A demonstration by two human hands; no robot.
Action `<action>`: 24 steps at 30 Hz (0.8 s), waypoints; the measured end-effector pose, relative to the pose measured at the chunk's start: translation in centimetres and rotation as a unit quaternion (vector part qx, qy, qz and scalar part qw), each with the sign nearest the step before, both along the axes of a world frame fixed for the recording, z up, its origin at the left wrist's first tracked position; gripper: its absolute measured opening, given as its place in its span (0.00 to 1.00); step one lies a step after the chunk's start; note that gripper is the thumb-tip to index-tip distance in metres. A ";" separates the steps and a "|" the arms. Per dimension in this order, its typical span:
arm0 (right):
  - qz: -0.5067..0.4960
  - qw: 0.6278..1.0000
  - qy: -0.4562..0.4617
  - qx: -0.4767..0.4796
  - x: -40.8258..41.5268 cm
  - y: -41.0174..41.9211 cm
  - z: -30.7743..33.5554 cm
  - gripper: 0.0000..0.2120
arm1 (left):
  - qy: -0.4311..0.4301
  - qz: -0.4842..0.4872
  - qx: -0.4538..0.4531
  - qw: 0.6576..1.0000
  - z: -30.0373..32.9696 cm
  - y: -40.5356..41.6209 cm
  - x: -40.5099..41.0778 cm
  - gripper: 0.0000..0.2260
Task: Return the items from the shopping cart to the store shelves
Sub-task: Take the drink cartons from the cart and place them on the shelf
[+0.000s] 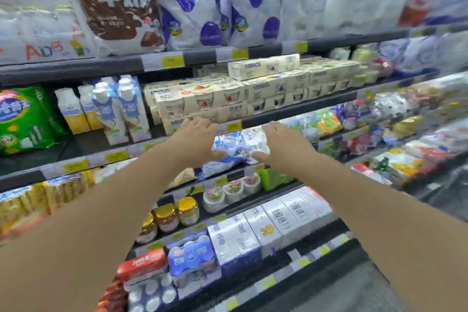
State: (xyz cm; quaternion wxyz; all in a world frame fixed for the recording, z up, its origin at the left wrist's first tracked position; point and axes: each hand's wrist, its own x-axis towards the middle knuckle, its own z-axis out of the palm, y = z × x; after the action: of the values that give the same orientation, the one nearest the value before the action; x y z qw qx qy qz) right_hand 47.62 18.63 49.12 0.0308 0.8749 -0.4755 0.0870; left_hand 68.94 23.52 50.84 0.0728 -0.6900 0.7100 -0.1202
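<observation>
Both my arms reach forward to a white and blue plastic-wrapped pack point(240, 145) at the front of the middle shelf point(283, 115). My left hand point(196, 140) holds the pack's left side, thumb underneath and fingers spread over the top. My right hand point(281, 144) grips the right side the same way. The pack sits at the shelf's edge, just below the row of cream yogurt multipacks point(228, 99). The shopping cart is out of view.
Large milk bags point(187, 0) fill the top shelf. White and blue bottles point(126, 109) and a green bag point(22, 119) stand to the left. Jars point(167, 216), cups point(231, 191) and white milk cartons point(273, 225) line the lower shelves. More blurred packs lie to the right.
</observation>
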 end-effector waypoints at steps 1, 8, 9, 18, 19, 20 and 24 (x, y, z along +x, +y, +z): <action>-0.021 1.000 0.004 0.006 -2.7 0.1 -0.2 0.38 | 0.002 -0.014 0.008 1.000 -0.2 -0.5 -2.6 0.36; -0.142 0.990 -0.002 0.021 -21.7 1.6 -0.8 0.38 | 0.050 -0.118 0.013 0.992 -1.9 -4.5 -19.8 0.38; -0.160 0.987 -0.001 0.028 -24.2 1.8 -1.0 0.37 | 0.057 -0.132 0.016 0.990 -2.1 -5.0 -22.2 0.37; -0.334 0.940 -0.016 0.067 -42.4 2.3 -3.9 0.36 | 0.047 -0.293 0.069 0.953 -5.4 -11.6 -42.0 0.40; -0.350 0.934 -0.017 0.072 -44.0 2.1 -4.4 0.38 | 0.047 -0.310 0.076 0.947 -5.9 -12.6 -44.0 0.40; -0.365 0.928 -0.016 0.074 -45.5 1.7 -4.9 0.38 | 0.045 -0.326 0.081 0.941 -6.5 -13.5 -46.0 0.40; -0.420 0.904 -0.016 0.082 -51.3 -0.4 -7.2 0.37 | 0.053 -0.380 0.093 0.919 -9.2 -18.2 -53.8 0.39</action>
State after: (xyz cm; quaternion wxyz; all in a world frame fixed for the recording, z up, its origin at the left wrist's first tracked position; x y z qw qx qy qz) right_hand -3.73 18.24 41.94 -0.0144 0.5920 -0.8048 0.0405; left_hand 15.18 5.32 41.65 0.0478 -0.3639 0.9296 -0.0351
